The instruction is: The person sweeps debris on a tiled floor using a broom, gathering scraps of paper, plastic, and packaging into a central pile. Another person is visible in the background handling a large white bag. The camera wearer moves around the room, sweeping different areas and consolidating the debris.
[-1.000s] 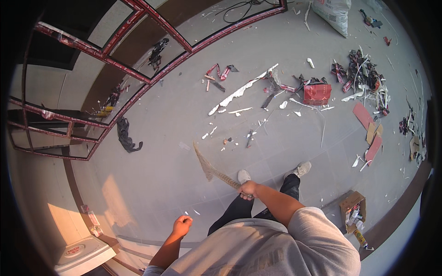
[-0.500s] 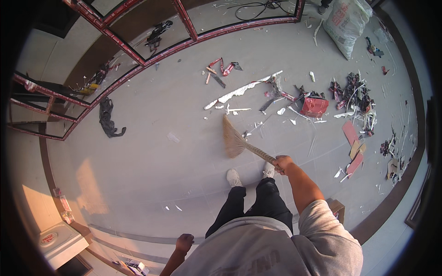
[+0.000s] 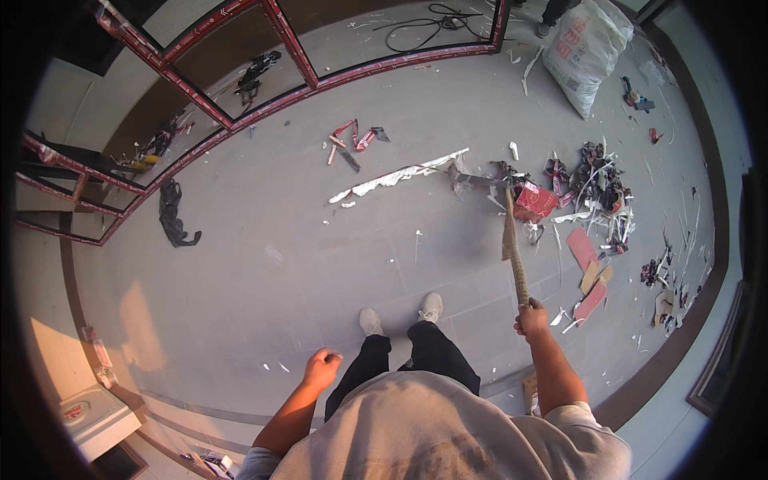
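Note:
My right hand (image 3: 531, 318) grips the handle of a straw broom (image 3: 518, 272). The broom points away from me, its bristle head seen edge-on beside a crumpled red piece of packaging (image 3: 534, 203). Black strips and clear plastic lie around the bristles' far end. To the right is a tangled heap of black, red and white scraps (image 3: 602, 180). A long white strip (image 3: 398, 180) lies left of the broom, with several red and black scraps (image 3: 356, 144) beyond it. My left hand (image 3: 322, 369) hangs by my left thigh, fingers curled, with nothing seen in it.
Red-taped window frames (image 3: 312, 84) stand at the far left. A full white sack (image 3: 588, 56) is at the far right, near another person's shoe (image 3: 545, 30). Pink and tan board pieces (image 3: 590, 300) lie at right. A black crumpled thing (image 3: 173, 216) is at left.
The broom has swung right, from in front of my feet to the red packaging. Small white scraps have shifted toward the heap. My left hand has risen slightly.

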The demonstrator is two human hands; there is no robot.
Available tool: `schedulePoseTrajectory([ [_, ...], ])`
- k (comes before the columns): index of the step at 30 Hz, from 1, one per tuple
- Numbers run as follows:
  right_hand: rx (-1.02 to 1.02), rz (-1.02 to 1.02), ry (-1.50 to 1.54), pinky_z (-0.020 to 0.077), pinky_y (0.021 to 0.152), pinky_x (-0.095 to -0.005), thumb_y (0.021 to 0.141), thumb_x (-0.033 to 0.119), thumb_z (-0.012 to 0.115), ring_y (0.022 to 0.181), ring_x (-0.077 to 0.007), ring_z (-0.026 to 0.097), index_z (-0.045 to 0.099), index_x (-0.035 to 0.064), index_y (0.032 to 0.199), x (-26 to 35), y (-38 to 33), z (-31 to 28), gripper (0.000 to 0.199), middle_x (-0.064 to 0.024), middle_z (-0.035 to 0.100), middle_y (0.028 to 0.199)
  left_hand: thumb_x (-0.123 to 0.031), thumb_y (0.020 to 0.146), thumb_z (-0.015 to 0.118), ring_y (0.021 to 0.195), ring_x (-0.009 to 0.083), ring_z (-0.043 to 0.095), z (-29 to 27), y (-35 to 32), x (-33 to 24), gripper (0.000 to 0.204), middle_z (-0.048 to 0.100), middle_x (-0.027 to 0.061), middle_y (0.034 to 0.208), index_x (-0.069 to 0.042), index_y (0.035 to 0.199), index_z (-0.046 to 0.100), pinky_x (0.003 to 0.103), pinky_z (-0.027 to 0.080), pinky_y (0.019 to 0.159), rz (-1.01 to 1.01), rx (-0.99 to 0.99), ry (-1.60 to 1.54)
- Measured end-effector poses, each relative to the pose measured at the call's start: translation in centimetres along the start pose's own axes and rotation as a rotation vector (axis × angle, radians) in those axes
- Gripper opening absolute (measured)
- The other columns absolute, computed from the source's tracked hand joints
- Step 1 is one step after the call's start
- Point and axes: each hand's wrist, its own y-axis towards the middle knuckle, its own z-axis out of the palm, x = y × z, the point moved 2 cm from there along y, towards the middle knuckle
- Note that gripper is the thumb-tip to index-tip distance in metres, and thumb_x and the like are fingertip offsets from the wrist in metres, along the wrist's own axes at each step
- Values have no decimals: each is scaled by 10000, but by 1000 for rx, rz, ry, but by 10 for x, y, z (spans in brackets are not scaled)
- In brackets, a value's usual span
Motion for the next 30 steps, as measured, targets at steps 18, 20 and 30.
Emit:
schedulePoseTrajectory([
  [18, 674, -166, -331, 568, 612, -328, 925, 169, 639, 783, -197, 684, 485, -3, 1410, 53, -144, 223, 537, -116, 668, 1012, -235, 940, 678, 606, 259, 634, -75, 138, 7, 266, 581, 107, 807, -24, 1054, 565, 441, 596, 542, -565, -217, -1034],
  [20, 509, -80, -358, 566, 577, -372, 914, 172, 630, 708, -240, 685, 482, 2, 1406, 17, -114, 206, 541, -139, 659, 945, -85, 868, 682, 570, 254, 628, -120, 183, 69, 209, 610, 145, 775, 23, 1008, 571, 397, 555, 469, -490, -259, -936],
  [30, 110, 235, -405, 567, 625, -441, 929, 140, 623, 722, -297, 692, 601, 10, 1232, -15, -156, 142, 331, -168, 676, 930, -49, 900, 617, 608, 230, 573, -168, 352, 92, 97, 559, 124, 810, 0, 939, 543, 395, 535, 506, -603, -130, -1234],
])
